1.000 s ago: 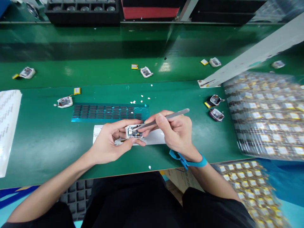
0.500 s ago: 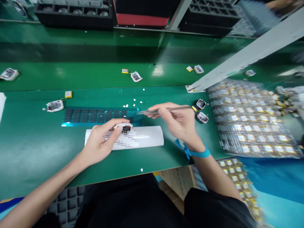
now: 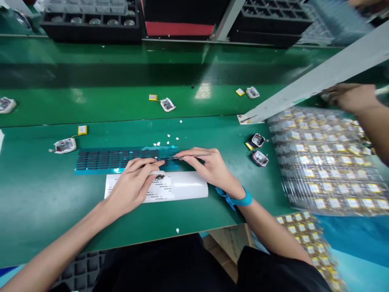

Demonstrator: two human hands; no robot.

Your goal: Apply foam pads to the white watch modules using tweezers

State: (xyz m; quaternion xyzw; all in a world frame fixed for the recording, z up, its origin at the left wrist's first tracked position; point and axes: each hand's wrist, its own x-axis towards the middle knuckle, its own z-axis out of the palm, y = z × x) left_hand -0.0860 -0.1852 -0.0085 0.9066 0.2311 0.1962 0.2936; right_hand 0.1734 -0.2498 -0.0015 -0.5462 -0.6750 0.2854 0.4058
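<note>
My left hand [image 3: 132,184] holds a small white-cased device [image 3: 158,176] with a dark circuit inside, over a white printed label sheet [image 3: 188,184]. Its fingers reach to the edge of a blue film strip [image 3: 91,160] that bears rows of dark pieces. Pinched in my right hand [image 3: 209,166] are metal tweezers [image 3: 197,154], held nearly level. Their tips lie on the strip beside my left fingertips; whether anything is between them is too small to tell. A blue band is round my right wrist.
Open devices with yellow batteries lie at the left [image 3: 65,145], back [image 3: 167,104] and right [image 3: 259,158]. A stack of battery-filled clear trays [image 3: 328,162] stands at the right, behind it another person's hand [image 3: 349,97]. A grey post [image 3: 291,87] slants across the back right.
My right hand and the tweezers have moved left and down onto the strip. My left hand has turned palm-down, with its fingers reaching the strip. Another person's hand has appeared at the right.
</note>
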